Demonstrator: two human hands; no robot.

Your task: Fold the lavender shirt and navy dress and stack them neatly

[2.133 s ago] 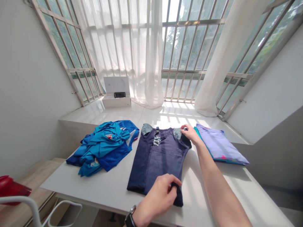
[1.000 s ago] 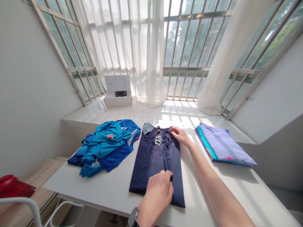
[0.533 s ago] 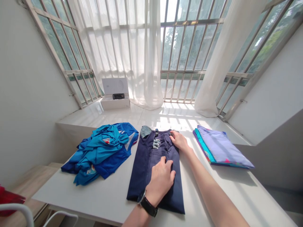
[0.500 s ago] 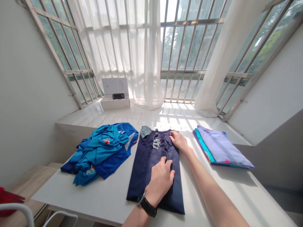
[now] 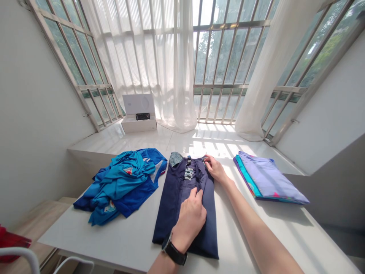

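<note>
A folded navy top (image 5: 168,205), with pale knotted fastenings down its front and a patterned grey-green piece at the upper left corner, lies flat on the white table (image 5: 131,239). My left hand (image 5: 192,213), wearing a black watch, is over the middle of the top. Its fingers are bent together on the cloth near the front opening. At the top's upper right corner, my right hand (image 5: 216,169) pinches the edge near the collar between thumb and fingers. What lies beneath my left palm is hidden.
Left of the top is a loose heap of blue and teal clothes (image 5: 125,182). A stack of folded clothes (image 5: 270,177), lilac uppermost, sits at the right. Behind, an open white box (image 5: 138,123) with a black object stands on the sill by curtained, barred windows.
My left hand has shifted slightly left and its fingers have drawn closer together. The right side of the navy top has moved inward a little. My right hand stays at the upper corner.
</note>
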